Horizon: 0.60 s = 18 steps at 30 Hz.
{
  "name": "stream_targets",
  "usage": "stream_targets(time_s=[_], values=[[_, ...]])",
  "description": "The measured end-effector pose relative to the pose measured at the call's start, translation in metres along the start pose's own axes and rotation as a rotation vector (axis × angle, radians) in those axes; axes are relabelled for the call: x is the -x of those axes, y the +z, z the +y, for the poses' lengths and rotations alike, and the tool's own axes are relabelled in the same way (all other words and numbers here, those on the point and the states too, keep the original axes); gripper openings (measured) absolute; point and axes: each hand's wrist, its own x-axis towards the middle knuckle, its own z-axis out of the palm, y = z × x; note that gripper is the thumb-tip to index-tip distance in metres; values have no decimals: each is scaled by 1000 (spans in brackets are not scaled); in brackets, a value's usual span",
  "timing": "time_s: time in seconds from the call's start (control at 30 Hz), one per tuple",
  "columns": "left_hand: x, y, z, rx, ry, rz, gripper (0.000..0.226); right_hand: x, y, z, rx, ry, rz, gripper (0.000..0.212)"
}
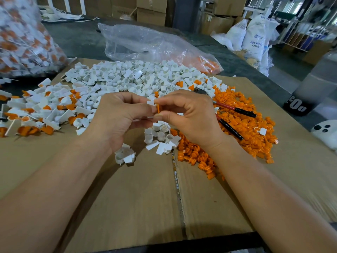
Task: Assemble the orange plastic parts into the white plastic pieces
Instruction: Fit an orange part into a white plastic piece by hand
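Just above the middle of the cardboard sheet [145, 198], I see both hands meeting. The right hand [186, 114] pinches a thin orange part [158, 108] between curled thumb and forefinger, edge on to me. The left hand [118, 114] has its fingers [144, 110] curled round a white piece [151, 103], mostly hidden, touching the orange part.

Below the hands lie a few loose white pieces. Behind them spreads a wide white heap [138, 77]; to the right is an orange heap [242, 114], with pliers [235, 109], red and black handled, lying on it. To the left I see a joined pile [45, 110], white with orange set in.

For writing, I can read "ABS RESIN" in blue on a white sack [255, 41] at the far right. A black drum [295, 105] by the counter's right edge carries white characters I cannot make out surely.

The cardboard rests on a dark counter [76, 37]. A clear bag [145, 42] holding orange parts lies behind the white heap, and a fuller bag [23, 39] of white and orange bits sits far left. Brown cartons [151, 13] are stacked beyond, in what looks like a storeroom.
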Motion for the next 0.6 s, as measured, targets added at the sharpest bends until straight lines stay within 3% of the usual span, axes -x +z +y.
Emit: stream_targets(time_s=[0.1, 0.6], values=[[3, 1, 2, 10, 20, 1, 26, 0, -1, 0, -59, 85, 17, 35], [5, 3, 5, -39, 49, -11, 8, -1, -3, 5, -145, 160, -45, 29]])
